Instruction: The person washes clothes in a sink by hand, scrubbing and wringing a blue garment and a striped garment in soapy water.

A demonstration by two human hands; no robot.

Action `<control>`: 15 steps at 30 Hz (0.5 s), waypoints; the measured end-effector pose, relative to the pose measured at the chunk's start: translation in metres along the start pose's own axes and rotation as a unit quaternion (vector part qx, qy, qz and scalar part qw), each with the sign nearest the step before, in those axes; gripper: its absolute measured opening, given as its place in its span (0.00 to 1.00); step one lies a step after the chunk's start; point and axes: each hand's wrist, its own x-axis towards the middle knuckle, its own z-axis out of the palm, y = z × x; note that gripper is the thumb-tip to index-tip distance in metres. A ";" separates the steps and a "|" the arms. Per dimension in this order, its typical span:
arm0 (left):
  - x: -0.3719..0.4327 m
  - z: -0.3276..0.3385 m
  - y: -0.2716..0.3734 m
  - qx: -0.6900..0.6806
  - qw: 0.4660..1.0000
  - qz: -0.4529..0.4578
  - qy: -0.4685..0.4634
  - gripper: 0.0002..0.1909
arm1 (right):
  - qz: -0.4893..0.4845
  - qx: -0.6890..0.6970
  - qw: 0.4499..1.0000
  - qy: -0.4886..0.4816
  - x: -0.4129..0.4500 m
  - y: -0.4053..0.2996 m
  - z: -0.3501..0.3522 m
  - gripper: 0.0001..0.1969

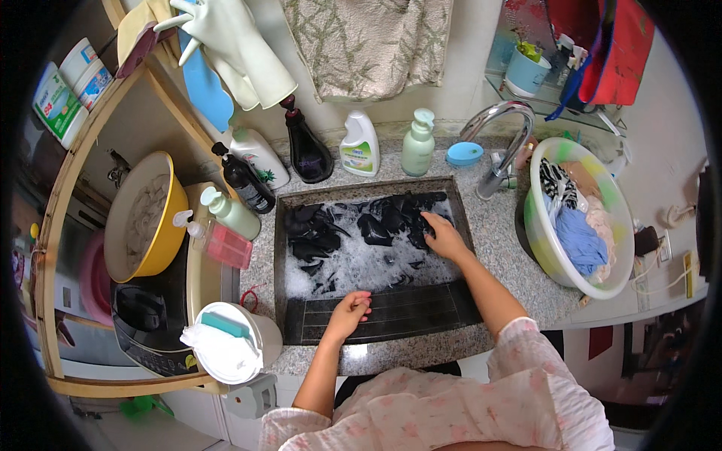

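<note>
Black wet cloth [375, 228] lies partly under soapy, foamy water in a stone sink basin [471, 248]. My right hand [445, 237] reaches over the basin's right side. Its thumb and index finger are spread, and the fingertips meet the black cloth; whether any cloth is pinched is hard to see. My left hand [348, 317] hovers at the near side, above a dark ribbed washboard slab [389, 313] with pale lines. Its fingers are curled in loosely, and nothing shows between them.
A chrome faucet [499, 149] rises at the back right, beside a plastic basin [533, 225] of clothes. Several bottles, including a green pump bottle [418, 144], line the back edge. A white bucket [268, 338], a pink soap bottle [228, 245] and a yellow basin [169, 225] stand left.
</note>
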 end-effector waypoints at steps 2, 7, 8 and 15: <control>-0.007 -0.003 0.001 0.004 1.000 -0.005 0.014 0.14 | 0.056 -0.086 0.995 -0.017 0.011 0.023 0.027 0.31; -0.021 -0.021 -0.003 0.001 0.997 -0.034 0.068 0.13 | 0.165 -0.232 0.946 -0.156 0.009 0.039 0.069 0.29; -0.020 -0.022 -0.002 -0.001 0.997 -0.031 0.073 0.13 | 0.169 -0.231 0.944 -0.165 0.003 0.040 0.076 0.28; 0.002 -0.011 -0.004 -0.022 0.997 -0.028 0.066 0.12 | 0.188 0.029 0.945 -0.267 -0.050 -0.010 0.068 0.28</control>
